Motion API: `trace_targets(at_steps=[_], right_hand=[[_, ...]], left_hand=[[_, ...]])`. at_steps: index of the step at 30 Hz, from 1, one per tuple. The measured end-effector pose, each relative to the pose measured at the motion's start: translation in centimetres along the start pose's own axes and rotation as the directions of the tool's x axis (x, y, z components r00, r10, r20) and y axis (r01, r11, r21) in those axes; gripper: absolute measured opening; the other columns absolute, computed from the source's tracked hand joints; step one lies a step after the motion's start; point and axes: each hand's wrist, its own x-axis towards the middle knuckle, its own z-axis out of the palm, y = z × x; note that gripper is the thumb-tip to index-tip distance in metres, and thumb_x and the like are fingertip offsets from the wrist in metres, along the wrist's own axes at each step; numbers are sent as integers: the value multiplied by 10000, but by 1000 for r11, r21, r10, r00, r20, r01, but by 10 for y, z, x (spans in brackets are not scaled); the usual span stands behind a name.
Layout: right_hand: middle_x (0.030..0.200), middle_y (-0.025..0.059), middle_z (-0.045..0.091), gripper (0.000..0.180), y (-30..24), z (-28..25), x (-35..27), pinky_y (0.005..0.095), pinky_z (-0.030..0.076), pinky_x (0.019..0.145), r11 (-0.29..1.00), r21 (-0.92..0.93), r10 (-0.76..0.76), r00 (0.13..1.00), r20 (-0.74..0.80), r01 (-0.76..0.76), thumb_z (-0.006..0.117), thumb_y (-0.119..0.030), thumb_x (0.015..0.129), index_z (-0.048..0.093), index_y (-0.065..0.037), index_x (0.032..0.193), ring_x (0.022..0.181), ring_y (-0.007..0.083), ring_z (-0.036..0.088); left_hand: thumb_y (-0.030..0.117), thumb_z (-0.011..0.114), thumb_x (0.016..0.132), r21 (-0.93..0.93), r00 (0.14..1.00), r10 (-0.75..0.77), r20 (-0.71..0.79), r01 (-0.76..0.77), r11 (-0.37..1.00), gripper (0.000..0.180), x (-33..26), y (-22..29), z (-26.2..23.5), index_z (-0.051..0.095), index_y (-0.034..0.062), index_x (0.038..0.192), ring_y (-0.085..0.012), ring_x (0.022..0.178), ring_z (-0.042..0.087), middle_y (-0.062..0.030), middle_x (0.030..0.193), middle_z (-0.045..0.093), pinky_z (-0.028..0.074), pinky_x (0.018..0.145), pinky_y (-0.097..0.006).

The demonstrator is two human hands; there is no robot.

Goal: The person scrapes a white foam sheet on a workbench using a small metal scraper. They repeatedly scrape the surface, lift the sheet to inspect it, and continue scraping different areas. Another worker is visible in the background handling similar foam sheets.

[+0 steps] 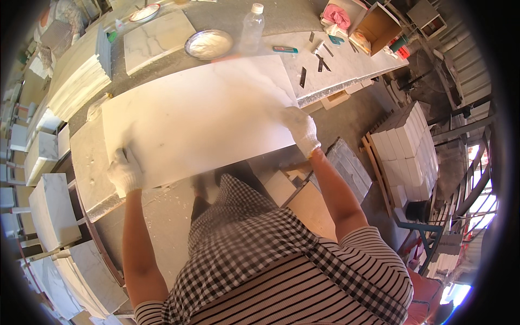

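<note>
A large white stone-look slab (200, 116) with faint grey veining spans the workbench in front of me, its near edge close to my body. My left hand (125, 172), in a white knit glove, grips the slab at its near left corner, with darkened fingertips on the edge. At the right end, my right hand (301, 129), gloved likewise, is closed round the edge near the front corner. The undersides of both grips are hidden. A pale haze blurs part of the slab near the right hand.
Beyond the slab are a bowl of white paste (209, 44), a clear bottle (252, 27) and a teal cutter (285, 49). Dark blades (323, 64) lie right of these. Stacked slabs (81, 70) stand left, white blocks (406, 143) right. Another person (59, 27) is at far left.
</note>
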Motion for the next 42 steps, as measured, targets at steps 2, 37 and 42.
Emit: trace_targets(at_steps=[2,37,42], right_hand=[[843,65,679,231,-11,2,2,284,500,697,998,-60,-26,1000,3,27,699,-246,891,702,-82,1054,741,119,617],[943,156,714,296,-71,10,11,394,517,770,997,74,19,997,70,-25,669,-319,889,715,-58,1020,828,317,671],[921,141,716,275,-85,25,7,397,521,751,1000,-5,31,989,142,-30,682,-313,881,718,-72,1008,796,307,662]], left_hand=[[247,531,937,10,1000,3,6,-3,1000,173,0,1,-1,624,104,905,-356,608,659,-183,663,654,510,557,-451],[288,587,916,1,999,22,-44,-22,1000,201,1,2,-1,615,103,842,-335,602,656,-164,652,654,504,561,-436],[341,573,937,-11,1000,-2,11,2,1000,261,0,0,0,621,104,838,-335,615,664,-159,667,665,515,573,-436]])
